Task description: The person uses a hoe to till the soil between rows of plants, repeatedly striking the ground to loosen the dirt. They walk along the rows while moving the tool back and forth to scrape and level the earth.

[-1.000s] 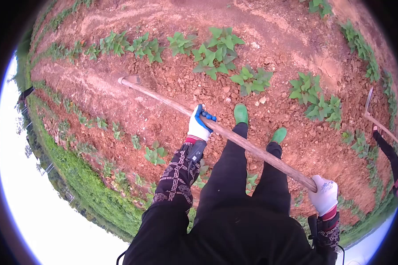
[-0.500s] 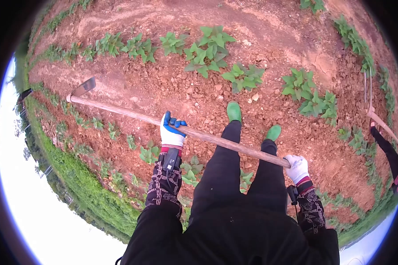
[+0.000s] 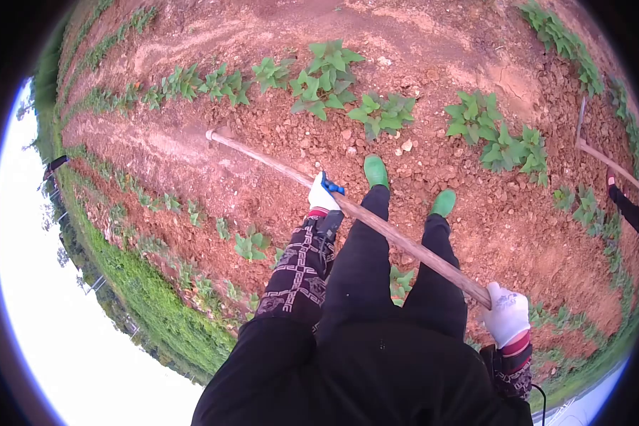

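Note:
A long wooden hoe handle (image 3: 405, 243) runs slantwise across in front of my legs. My left hand (image 3: 324, 193), in a white and blue glove, is wrapped round its middle. Near the lower right end, my right hand (image 3: 506, 314), in a white glove, grips the same handle. The far end of the handle lies over bare reddish soil (image 3: 170, 142) at the upper left; the metal blade cannot be made out there. My green boots (image 3: 375, 171) stand on the crumbly soil below a row of leafy plants (image 3: 382, 113).
More leafy plants (image 3: 504, 149) grow in rows to the right and at the left. At the right edge are a co-worker's dark-clothed limb (image 3: 625, 210) and another wooden-handled tool (image 3: 609, 162). A grass strip (image 3: 149, 302) borders the field at the lower left.
Both my hands have moved right with the hoe, my right hand also lower. The hoe's far end has swung right, and its blade no longer shows. The co-worker's tool has shifted.

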`<state>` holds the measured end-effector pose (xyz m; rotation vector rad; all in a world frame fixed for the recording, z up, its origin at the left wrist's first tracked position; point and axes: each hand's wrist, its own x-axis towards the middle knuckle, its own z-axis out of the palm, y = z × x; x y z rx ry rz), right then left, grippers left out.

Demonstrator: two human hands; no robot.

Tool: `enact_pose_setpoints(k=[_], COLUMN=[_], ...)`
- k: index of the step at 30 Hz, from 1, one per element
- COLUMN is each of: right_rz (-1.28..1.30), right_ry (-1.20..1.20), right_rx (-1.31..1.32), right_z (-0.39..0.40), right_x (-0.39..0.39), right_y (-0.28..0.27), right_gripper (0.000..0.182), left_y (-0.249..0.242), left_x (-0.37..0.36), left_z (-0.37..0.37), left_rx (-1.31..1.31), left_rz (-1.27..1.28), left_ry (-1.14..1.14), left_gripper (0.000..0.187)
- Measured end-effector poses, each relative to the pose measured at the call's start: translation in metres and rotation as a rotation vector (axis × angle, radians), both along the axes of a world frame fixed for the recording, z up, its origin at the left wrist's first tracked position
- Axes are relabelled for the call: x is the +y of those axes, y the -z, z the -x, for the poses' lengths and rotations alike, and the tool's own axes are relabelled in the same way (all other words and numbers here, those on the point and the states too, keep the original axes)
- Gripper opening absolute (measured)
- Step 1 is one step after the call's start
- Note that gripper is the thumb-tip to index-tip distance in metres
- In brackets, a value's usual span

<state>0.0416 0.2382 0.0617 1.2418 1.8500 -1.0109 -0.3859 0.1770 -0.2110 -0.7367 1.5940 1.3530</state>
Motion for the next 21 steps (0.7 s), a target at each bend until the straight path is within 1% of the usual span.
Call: enact_pose_setpoints(k=[1,3,4,5,7,8,10,11,12,14,16,18,19,20,21], right_rz=[-0.026,-0.108,-0.125,-0.162,-0.241,-0.228,-0.239,-0.263,-0.283,-0.288,-0.285,-0.325,-0.363,-0.374,-0.388], right_ry=[0.024,0.003,0.011,0.023,0.056,0.066,0.073,0.078,0.080,0.056,0.003,-0.039,-0.074,-0.095,-0.085], right_rx=[-0.017,0.043,0.041,0.077,0.147,0.169,0.182,0.183,0.185,0.176,0.146,0.164,0.177,0.168,0.226], right_z=[-0.010,-0.014,-0.014,-0.015,-0.021,-0.025,-0.039,-0.053,-0.065,-0.081,-0.098,-0.077,-0.068,-0.064,-0.041], right_x=[0.003,-0.005,-0.003,-0.003,-0.009,-0.007,-0.002,-0.006,-0.010,-0.011,-0.016,-0.009,-0.005,-0.009,-0.004], right_y=[-0.017,-0.029,-0.026,-0.023,-0.016,-0.013,0.004,0.014,0.021,0.032,0.053,0.069,0.080,0.103,0.113], right_gripper=[0.018,0.019,0.019,0.019,0.022,0.024,0.026,0.028,0.030,0.031,0.034,0.035,0.036,0.037,0.035], left_y=[-0.003,0.003,0.007,-0.001,-0.009,-0.014,-0.013,-0.013,0.004,-0.020,-0.036,-0.048,-0.056,-0.065,-0.073], left_x=[0.000,-0.020,-0.024,-0.017,-0.010,-0.006,0.005,-0.002,-0.015,-0.007,-0.008,-0.009,-0.007,-0.005,-0.003], left_z=[-0.026,-0.024,-0.014,-0.014,-0.023,-0.027,-0.038,-0.043,-0.046,-0.058,-0.054,-0.033,-0.018,0.000,0.019], left_rx=[-0.067,-0.153,-0.195,-0.234,-0.220,-0.243,-0.279,-0.308,-0.368,-0.386,-0.379,-0.379,-0.336,-0.277,-0.217], left_rz=[0.023,-0.059,-0.075,-0.037,-0.033,-0.049,-0.060,-0.040,-0.062,-0.064,-0.048,-0.193,-0.216,-0.214,-0.213], left_ry=[-0.037,-0.066,-0.021,-0.071,-0.047,-0.042,-0.060,-0.090,-0.113,-0.123,-0.143,-0.197,-0.213,-0.220,-0.228], left_gripper=[0.035,0.035,0.035,0.037,0.038,0.039,0.038,0.038,0.036,0.036,0.036,0.035,0.035,0.035,0.036])
